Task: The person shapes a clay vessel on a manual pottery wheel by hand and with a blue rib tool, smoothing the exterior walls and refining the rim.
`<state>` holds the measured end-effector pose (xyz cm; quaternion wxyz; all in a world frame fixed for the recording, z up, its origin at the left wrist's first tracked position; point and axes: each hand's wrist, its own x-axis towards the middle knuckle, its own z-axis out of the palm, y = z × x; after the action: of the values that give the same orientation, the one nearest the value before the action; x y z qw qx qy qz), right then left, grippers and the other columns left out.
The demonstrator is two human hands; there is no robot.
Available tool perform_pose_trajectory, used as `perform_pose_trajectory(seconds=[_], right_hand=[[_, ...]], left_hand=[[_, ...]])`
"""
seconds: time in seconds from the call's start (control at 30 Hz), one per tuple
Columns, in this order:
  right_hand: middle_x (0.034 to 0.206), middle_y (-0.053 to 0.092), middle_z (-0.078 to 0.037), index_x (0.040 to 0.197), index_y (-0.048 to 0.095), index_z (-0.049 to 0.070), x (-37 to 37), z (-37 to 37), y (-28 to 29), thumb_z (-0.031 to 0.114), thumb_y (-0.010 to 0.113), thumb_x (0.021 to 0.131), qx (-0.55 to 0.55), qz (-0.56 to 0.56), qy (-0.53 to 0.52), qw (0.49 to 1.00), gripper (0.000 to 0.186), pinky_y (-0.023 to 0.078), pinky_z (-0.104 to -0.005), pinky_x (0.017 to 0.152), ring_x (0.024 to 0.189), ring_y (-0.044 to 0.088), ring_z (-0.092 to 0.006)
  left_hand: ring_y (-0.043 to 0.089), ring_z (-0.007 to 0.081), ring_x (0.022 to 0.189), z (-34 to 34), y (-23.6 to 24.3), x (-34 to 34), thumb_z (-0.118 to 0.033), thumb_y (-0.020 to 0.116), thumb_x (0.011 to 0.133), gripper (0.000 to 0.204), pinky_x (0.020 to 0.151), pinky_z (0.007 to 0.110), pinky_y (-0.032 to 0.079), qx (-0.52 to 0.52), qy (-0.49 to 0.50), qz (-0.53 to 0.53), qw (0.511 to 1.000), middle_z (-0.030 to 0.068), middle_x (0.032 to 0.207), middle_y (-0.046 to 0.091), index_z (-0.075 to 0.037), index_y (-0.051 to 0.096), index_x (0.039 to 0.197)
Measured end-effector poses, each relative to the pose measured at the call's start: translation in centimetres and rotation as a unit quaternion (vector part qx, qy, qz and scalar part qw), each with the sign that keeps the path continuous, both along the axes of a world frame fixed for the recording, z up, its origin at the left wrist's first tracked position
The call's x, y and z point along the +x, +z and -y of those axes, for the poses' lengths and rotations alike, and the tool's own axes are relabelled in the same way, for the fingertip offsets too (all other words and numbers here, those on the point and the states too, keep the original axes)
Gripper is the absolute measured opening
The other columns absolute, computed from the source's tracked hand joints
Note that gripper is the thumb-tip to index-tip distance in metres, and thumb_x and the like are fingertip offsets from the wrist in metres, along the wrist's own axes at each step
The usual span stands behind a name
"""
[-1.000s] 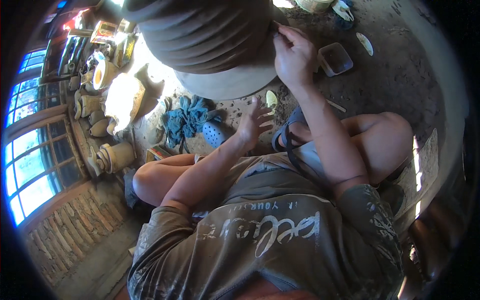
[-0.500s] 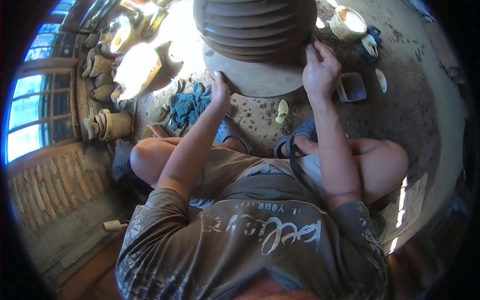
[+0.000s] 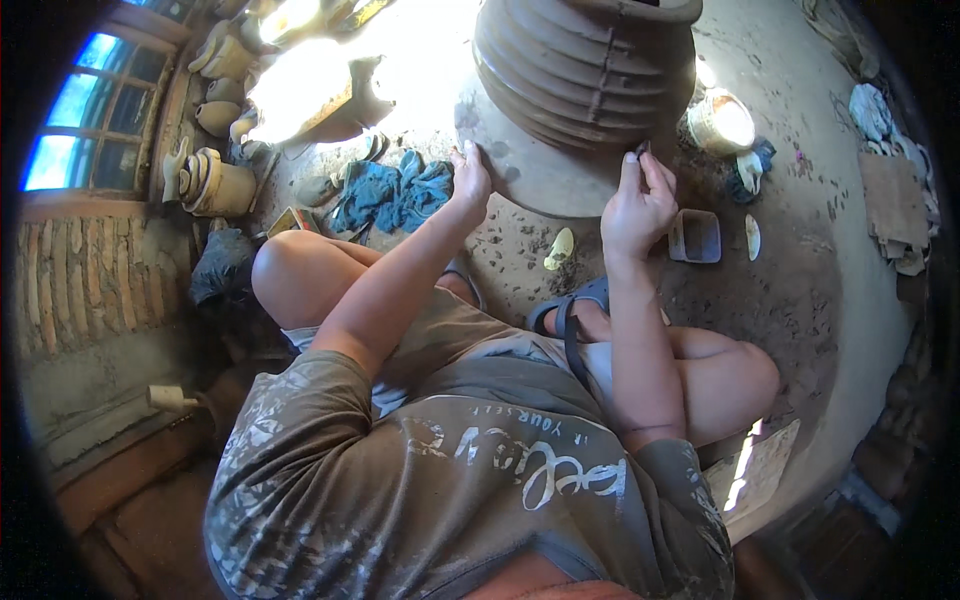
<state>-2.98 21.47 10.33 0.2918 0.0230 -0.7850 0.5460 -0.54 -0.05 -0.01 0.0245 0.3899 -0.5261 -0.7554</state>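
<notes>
One pot [image 3: 590, 75] sits on a disc [image 3: 550, 185]; left hand [image 3: 471, 183], empty, fingers parted, nears its rim; right hand [image 3: 640, 210] pinches a dark scrap [image 3: 643, 147].

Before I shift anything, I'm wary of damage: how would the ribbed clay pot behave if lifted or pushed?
The ribbed clay pot is probably heavy, given its broad body and thick-looking rim. Its dull brown surface suggests damp clay, so it may dent if squeezed. Pushed high up, it could tip, since it narrows toward the round slab.
</notes>
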Motion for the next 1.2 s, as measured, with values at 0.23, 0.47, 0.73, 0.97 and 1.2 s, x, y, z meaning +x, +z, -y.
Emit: perform_pose_trajectory(seconds=[0.23, 0.47, 0.73, 0.97, 1.2], right_hand=[[0.108, 0.067, -0.016, 0.11, 0.073, -0.009, 1.8, 1.3, 0.4, 0.007, 0.069, 0.099, -0.034, 0.026, 0.032, 0.999, 0.021, 0.053, -0.0341, 0.086, 0.095, 0.068, -0.0228], [0.105, 0.07, -0.004, 0.115, 0.072, 0.004, 1.9, -1.2, 1.9, 0.012, 0.067, 0.101, -0.249, 0.145, 0.067, 0.955, 0.017, 0.049, -0.0243, 0.071, 0.086, 0.065, -0.0103], [0.101, 0.074, -0.006, 0.117, 0.071, -0.004, -1.5, -4.1, 2.3, 0.007, 0.072, 0.097, -0.224, 0.119, 0.1, 0.962, 0.023, 0.054, -0.0286, 0.083, 0.087, 0.068, -0.0132], [0.111, 0.074, -0.018, 0.117, 0.074, -0.006, -2.8, -3.0, 4.0, 0.008, 0.067, 0.098, 0.025, 0.034, 0.015, 0.999, 0.024, 0.053, -0.0356, 0.094, 0.104, 0.07, -0.0256], [0.11, 0.073, -0.018, 0.115, 0.074, -0.005, -2.8, -3.3, 4.3, 0.008, 0.065, 0.097, 0.044, 0.044, -0.006, 0.998, 0.024, 0.053, -0.0369, 0.094, 0.104, 0.07, -0.0287]], left_hand=[[0.055, 0.0339, 0.131, -2.3, 0.6, 1.9, -0.056, 0.031, 0.108, 0.071, 0.102, 0.052, 0.05, -0.015, -0.037, 0.023, 0.999, 0.0182, 0.153, 0.042, -0.012, 0.012, 0.161], [0.052, 0.0329, 0.13, -2.6, -0.9, 2.5, -0.059, 0.032, 0.107, 0.071, 0.101, 0.053, 0.049, -0.058, -0.02, 0.061, 0.996, 0.0195, 0.153, 0.043, -0.008, 0.028, 0.157], [0.058, 0.0355, 0.125, 1.7, -1.5, -0.3, -0.066, 0.034, 0.105, 0.079, 0.1, 0.052, 0.049, 0.001, -0.019, 0.027, 0.999, 0.0208, 0.153, 0.047, -0.008, 0.031, 0.159], [0.048, 0.0358, 0.136, -5.2, -0.2, 3.9, -0.066, 0.032, 0.106, 0.075, 0.106, 0.056, 0.045, 0.032, -0.06, 0.038, 0.997, 0.0177, 0.149, 0.044, -0.01, 0.028, 0.155], [0.046, 0.0387, 0.137, -8.3, 0.1, 6.1, -0.082, 0.042, 0.094, 0.095, 0.11, 0.059, 0.038, 0.127, -0.117, 0.093, 0.981, 0.0223, 0.158, 0.038, -0.01, 0.029, 0.156]])
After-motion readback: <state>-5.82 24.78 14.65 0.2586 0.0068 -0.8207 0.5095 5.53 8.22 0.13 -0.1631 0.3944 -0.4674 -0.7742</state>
